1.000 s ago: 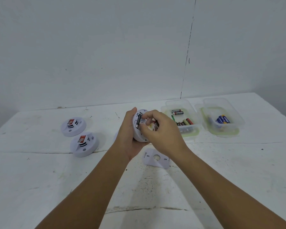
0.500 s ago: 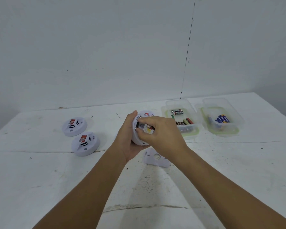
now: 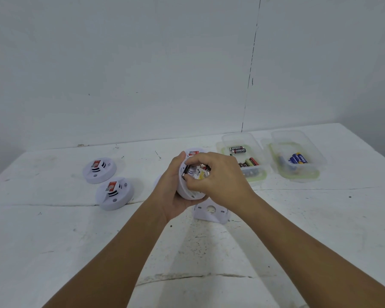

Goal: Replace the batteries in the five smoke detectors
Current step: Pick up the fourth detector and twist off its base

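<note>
My left hand (image 3: 171, 192) cups a white round smoke detector (image 3: 188, 192) above the table, its open back turned toward me. The thumb and fingers of my right hand (image 3: 218, 176) pinch a dark battery (image 3: 185, 170) at the detector's battery bay. A white back cover (image 3: 210, 213) lies on the table just below my hands. Two closed white detectors (image 3: 99, 170) (image 3: 114, 193) with red labels sit at the left. Another detector (image 3: 195, 152) shows partly behind my hands.
A clear tub (image 3: 253, 174) holding several black and red batteries stands right of my hands. Further right, a second clear tub (image 3: 307, 174) holds blue batteries. The white table (image 3: 53, 241) meets a white wall at the back.
My right fingers shifted down over the battery bay, pressing the dark battery closer into the detector. Both hands dropped slightly with the detector.
</note>
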